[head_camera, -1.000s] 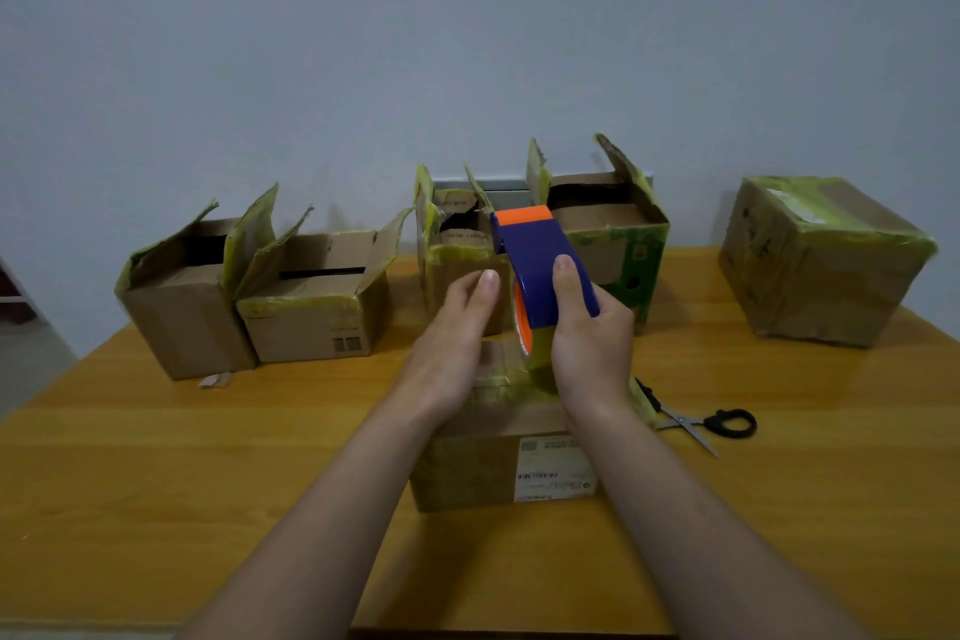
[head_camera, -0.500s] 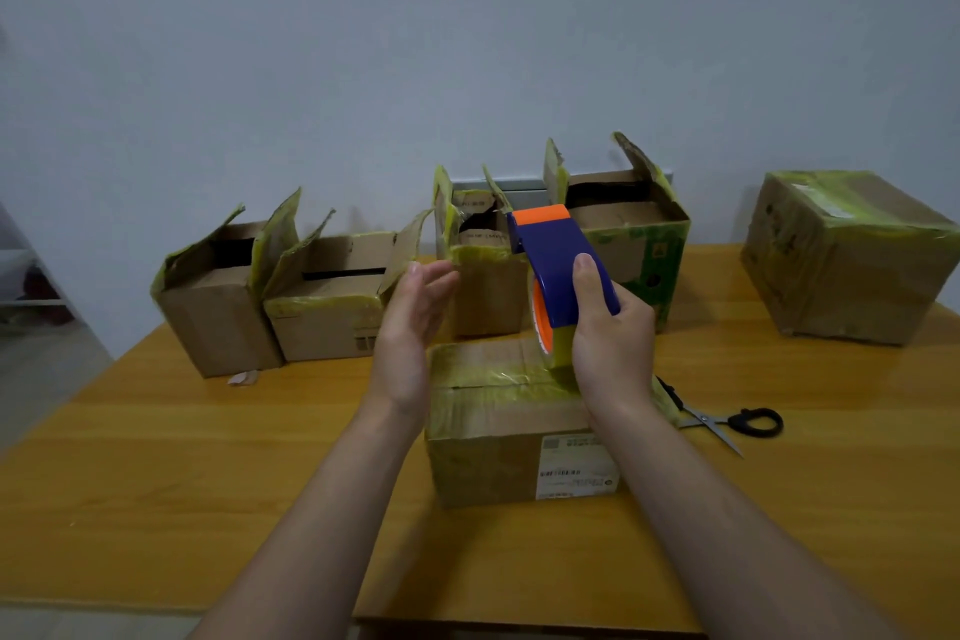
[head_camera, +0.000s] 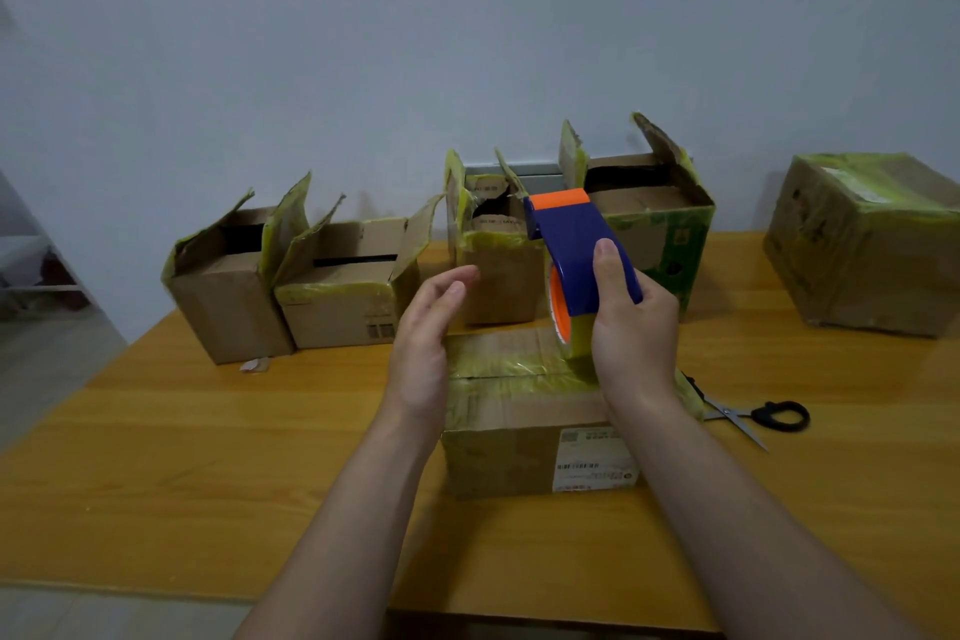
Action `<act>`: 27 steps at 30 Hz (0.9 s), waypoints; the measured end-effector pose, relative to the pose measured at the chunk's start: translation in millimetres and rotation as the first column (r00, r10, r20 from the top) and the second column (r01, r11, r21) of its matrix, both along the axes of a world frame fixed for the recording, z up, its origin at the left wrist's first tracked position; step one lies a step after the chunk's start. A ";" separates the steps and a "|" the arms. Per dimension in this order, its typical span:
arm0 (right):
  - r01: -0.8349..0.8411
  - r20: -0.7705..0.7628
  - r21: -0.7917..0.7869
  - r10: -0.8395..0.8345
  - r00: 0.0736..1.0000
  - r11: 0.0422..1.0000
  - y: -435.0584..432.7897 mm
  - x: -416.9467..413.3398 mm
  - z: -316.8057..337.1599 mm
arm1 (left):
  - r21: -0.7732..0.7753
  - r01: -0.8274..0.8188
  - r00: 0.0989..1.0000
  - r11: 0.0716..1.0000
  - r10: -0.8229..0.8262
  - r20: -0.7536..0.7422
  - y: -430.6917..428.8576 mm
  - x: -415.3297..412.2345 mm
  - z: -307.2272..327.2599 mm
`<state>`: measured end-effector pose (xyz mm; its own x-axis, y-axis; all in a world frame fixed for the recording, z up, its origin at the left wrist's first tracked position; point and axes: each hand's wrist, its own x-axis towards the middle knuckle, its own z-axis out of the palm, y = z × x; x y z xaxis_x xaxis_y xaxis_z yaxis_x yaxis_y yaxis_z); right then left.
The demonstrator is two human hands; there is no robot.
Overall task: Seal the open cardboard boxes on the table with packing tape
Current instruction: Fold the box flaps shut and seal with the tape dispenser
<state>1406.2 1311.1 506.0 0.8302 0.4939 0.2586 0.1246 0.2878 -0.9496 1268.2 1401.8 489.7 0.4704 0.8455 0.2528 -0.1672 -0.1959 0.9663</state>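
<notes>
A closed cardboard box (head_camera: 519,411) with yellowish tape across its top stands in front of me on the wooden table (head_camera: 208,457). My right hand (head_camera: 631,333) grips a blue and orange tape dispenser (head_camera: 576,260) held over the box's right end, its roll just above the top. My left hand (head_camera: 426,333) hovers at the box's left edge, fingers straight and holding nothing. Several open boxes stand behind in a row: one at the left (head_camera: 228,286), one beside it (head_camera: 353,296), a narrow one (head_camera: 493,265) and a green-printed one (head_camera: 660,229).
A taped, closed box (head_camera: 872,244) sits at the far right of the table. Black-handled scissors (head_camera: 753,413) lie right of the near box. A small paper scrap (head_camera: 254,365) lies by the leftmost box. The wall runs behind the row.
My left hand lifted off the near box's top and moved left, now held in the air. The dispenser stays in my right hand over the box's right end.
</notes>
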 end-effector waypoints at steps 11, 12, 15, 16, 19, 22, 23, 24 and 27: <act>0.009 -0.001 -0.021 -0.009 1.000 1.000 0.4 -3.2 2.7 | -0.092 0.038 0.990 0.995 -0.050 -0.131 -3.2 -4.4 -12.1; 0.010 -0.004 -0.021 -0.011 1.000 1.000 0.5 -3.3 2.7 | -0.106 0.044 0.992 0.993 -0.055 -0.110 -3.8 -5.5 -14.4; 0.014 -0.009 -0.021 -0.015 1.000 1.000 -0.2 -3.0 2.6 | -0.186 0.101 0.995 0.977 -0.104 -0.003 -8.5 -10.4 -19.1; 0.017 -0.010 -0.021 -0.018 1.000 1.000 -0.6 -3.2 2.8 | -0.204 0.127 0.992 0.971 -0.126 0.021 -10.9 -12.6 -21.2; 0.026 -0.010 -0.021 -0.026 1.000 0.999 0.2 -3.1 3.1 | -0.175 0.175 0.984 0.969 -0.175 0.014 -15.5 -19.4 -35.5; 0.025 -0.004 -0.030 -0.026 1.000 0.999 0.2 -2.4 3.3 | -0.013 0.184 0.981 0.983 -0.185 -0.061 -16.3 -26.7 -47.8; 0.025 -0.001 -0.031 -0.025 1.000 0.999 0.1 -1.8 2.8 | 0.045 0.195 0.977 0.980 -0.190 -0.093 -15.0 -28.4 -51.7; 0.025 -0.001 -0.029 -0.025 1.000 0.999 -0.3 -1.6 2.7 | 0.094 0.204 0.974 0.975 -0.192 -0.122 -15.0 -29.8 -52.8; 0.024 -0.006 -0.024 -0.024 1.000 0.999 0.5 -1.0 2.4 | 0.175 0.248 0.961 0.953 -0.219 -0.171 -8.3 -33.6 -56.9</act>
<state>1405.2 1311.7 508.5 0.8434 0.4801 0.2411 0.1248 0.2615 -0.9571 1234.7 1393.5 432.8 0.6933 0.6493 0.3125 -0.0891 -0.3531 0.9313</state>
